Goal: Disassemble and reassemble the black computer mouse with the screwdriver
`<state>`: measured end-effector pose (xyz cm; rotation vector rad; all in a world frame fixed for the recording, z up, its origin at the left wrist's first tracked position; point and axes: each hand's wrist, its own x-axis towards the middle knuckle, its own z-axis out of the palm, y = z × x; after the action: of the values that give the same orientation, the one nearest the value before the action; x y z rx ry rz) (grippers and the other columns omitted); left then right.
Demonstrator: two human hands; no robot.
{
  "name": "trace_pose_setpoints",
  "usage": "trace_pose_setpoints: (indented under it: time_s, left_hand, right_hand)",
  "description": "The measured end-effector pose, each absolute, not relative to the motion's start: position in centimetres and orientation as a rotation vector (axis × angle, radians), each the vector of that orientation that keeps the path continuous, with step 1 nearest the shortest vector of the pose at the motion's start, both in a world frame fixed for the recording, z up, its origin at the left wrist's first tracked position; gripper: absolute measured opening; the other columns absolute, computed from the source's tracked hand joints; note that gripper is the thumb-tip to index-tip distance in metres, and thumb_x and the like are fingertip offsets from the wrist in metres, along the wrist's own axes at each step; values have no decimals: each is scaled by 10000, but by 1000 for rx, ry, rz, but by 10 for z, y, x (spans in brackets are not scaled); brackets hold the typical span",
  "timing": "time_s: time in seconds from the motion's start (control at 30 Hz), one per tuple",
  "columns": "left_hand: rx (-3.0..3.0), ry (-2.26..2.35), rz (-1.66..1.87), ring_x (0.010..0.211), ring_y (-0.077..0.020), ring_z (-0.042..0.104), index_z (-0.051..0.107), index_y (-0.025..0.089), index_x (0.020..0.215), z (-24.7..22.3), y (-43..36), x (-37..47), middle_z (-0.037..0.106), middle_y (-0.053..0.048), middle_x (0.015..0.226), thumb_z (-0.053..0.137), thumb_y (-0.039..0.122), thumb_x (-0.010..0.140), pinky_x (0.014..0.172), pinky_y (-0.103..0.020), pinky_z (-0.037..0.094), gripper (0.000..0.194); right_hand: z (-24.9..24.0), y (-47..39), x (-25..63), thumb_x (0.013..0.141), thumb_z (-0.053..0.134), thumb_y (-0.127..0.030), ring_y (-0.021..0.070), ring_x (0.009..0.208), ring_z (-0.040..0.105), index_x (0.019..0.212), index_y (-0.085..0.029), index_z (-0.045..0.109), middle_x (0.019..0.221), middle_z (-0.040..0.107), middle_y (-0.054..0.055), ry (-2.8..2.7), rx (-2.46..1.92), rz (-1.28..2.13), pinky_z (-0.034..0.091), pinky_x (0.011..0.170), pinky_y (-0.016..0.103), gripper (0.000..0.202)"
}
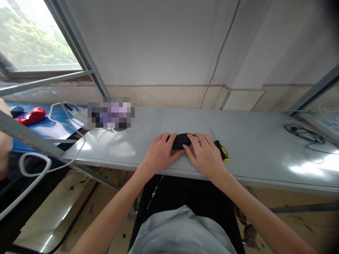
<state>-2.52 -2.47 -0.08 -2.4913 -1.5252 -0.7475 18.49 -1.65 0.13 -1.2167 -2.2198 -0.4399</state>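
Observation:
A smooth, black, rounded object (pixel 181 141), shaped like a computer mouse, rests on the grey tabletop near the front edge. From its left side, my left hand (pixel 162 150) grips it, fingers over the far side and thumb along the near side. My right hand (pixel 205 150) holds the opposite end the same way, its thumb close to the left thumb. Both hands hide the object's ends, and its underside is out of sight. Just right of my right hand lies a screwdriver (pixel 221 151) with a black and yellow handle, its thin shaft pointing away.
A coiled black cable (pixel 302 135) lies on the right of the grey table (pixel 259 141). Blurred-out items (pixel 112 113) stand at the back left. A white cable (pixel 81 148) loops by the metal frame. Beyond it are a red object (pixel 34 114) on a blue surface and another person's arm (pixel 4 141).

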Motion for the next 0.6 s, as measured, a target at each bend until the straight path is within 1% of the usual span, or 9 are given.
trace_pose_setpoints:
  time_s: [0.13,0.23,0.33,0.43,0.5,0.6]
  left_hand:
    - [-2530,-1511,-741,1136,-334,660,501,168,1459,-1,-26,-27,667,-148,1246,605,527,1066,969,-486,572,543]
    - [-2547,-1529,-737,1167,-338,651,473,173,1486,-2,-27,-27,652,-150,1284,570,501,1087,997,-495,568,525]
    - [-2551,-1560,-717,1192,-346,643,452,183,1508,-3,-28,-28,640,-149,1312,572,489,1087,1026,-511,562,534]
    - [-2555,-1568,-713,1216,-357,632,430,187,1532,-2,-28,-29,623,-153,1341,593,476,1078,1045,-528,558,563]
    - [-2572,-1557,-729,1229,-355,628,423,190,1539,-2,-29,-29,613,-157,1353,567,491,1090,1052,-524,560,559]
    - [-2603,-1536,-727,1233,-348,633,422,201,1547,-1,-28,-29,603,-164,1386,476,557,1112,1055,-520,563,565]
  right_hand:
    - [-5,-15,189,1083,558,-393,386,1098,660,1326,-136,664,1226,706,204,-2206,-1230,-357,611,867,518,369]
    - [-8,-15,194,1085,563,-379,378,1129,654,1340,-144,642,1214,699,192,-2201,-1187,-266,607,922,533,356]
    - [-9,-16,197,1076,585,-342,357,1141,662,1304,-145,633,1184,684,179,-2170,-1097,-180,595,984,539,305]
    - [-9,-19,201,1071,589,-296,329,1133,690,1278,-172,614,1179,680,159,-2117,-1041,-113,601,992,510,243]
    - [-10,-20,203,1070,590,-293,319,1118,711,1313,-183,589,1189,689,155,-2087,-1038,-57,611,978,498,267]
    - [-12,-19,205,1068,598,-326,335,1126,727,1412,-174,549,1238,699,174,-2076,-1064,20,620,969,513,379]
